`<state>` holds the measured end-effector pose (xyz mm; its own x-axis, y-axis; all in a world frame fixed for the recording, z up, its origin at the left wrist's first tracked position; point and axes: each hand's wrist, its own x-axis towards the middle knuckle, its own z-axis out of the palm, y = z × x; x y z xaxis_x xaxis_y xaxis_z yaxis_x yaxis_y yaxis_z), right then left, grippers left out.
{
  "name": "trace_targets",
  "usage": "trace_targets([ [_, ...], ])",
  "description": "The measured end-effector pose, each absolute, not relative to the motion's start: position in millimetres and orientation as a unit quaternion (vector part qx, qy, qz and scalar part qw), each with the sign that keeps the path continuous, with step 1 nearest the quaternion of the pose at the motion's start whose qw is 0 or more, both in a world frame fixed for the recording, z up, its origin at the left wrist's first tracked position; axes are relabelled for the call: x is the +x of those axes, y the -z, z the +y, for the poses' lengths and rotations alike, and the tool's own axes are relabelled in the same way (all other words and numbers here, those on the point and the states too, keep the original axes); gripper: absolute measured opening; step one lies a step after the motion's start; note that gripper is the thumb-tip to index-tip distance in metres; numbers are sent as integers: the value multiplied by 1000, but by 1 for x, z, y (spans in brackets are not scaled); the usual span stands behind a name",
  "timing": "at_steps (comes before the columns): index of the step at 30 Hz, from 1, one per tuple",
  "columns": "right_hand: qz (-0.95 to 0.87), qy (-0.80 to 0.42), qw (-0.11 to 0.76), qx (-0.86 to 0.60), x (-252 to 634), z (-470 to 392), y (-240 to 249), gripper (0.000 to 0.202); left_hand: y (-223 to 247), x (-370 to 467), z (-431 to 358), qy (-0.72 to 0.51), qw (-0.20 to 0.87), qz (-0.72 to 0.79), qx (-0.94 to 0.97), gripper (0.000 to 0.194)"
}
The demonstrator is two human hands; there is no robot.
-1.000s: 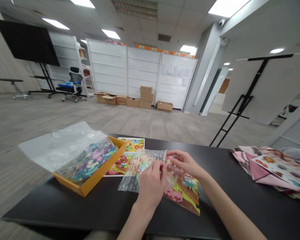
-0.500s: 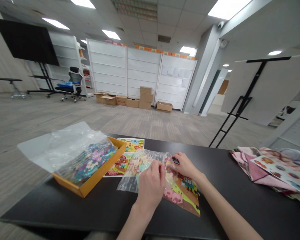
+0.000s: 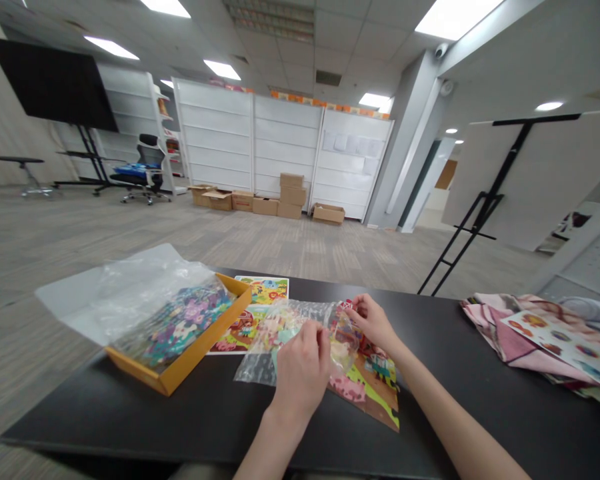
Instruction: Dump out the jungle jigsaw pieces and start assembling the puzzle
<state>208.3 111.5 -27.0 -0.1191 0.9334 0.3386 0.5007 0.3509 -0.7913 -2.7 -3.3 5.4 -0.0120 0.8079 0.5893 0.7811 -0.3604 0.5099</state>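
My left hand (image 3: 303,360) is closed, its fingers pinching the edge of a clear plastic bag (image 3: 260,365) that holds pastel-coloured puzzle pieces. My right hand (image 3: 375,323) pinches a red puzzle piece (image 3: 347,305) just beyond the bag's right end. Below it lies a partly joined jigsaw puzzle (image 3: 375,393), showing a pink pig, a figure and a green and brown ground. The bag and my hands cover its upper left part. Behind the bag rest printed picture cards (image 3: 267,289) with farm and animal scenes.
A yellow-edged box (image 3: 195,357) with its white lid open stands left on the black table (image 3: 230,420); a clear bag of puzzle pieces (image 3: 190,320) lies in it. Pink folded cloth (image 3: 523,347) and a printed sheet (image 3: 565,343) are at the right.
My right hand has risen slightly away from the joined puzzle, and the red puzzle piece now shows between its fingertips. My left hand stays in place on the bag.
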Motion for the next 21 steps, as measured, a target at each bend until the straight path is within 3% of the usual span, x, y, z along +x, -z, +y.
trace_targets([
  [7, -610, -322, 487, -536, 219, 118, 9, 57, -8, -3, -4, -422, 22, 571, 703, 18],
  [11, -566, -363, 530, -516, 233, 109, -16, 58, -9, -4, -5, -423, 26, 576, 699, 18],
  [17, -662, -531, 299, -437, 209, 81, -18, 46, -7, -2, -5, -426, 28, 569, 703, 17],
  [21, -665, -557, 305, -392, 180, 72, -9, 48, -7, -2, -4, -424, 30, 558, 713, 16],
])
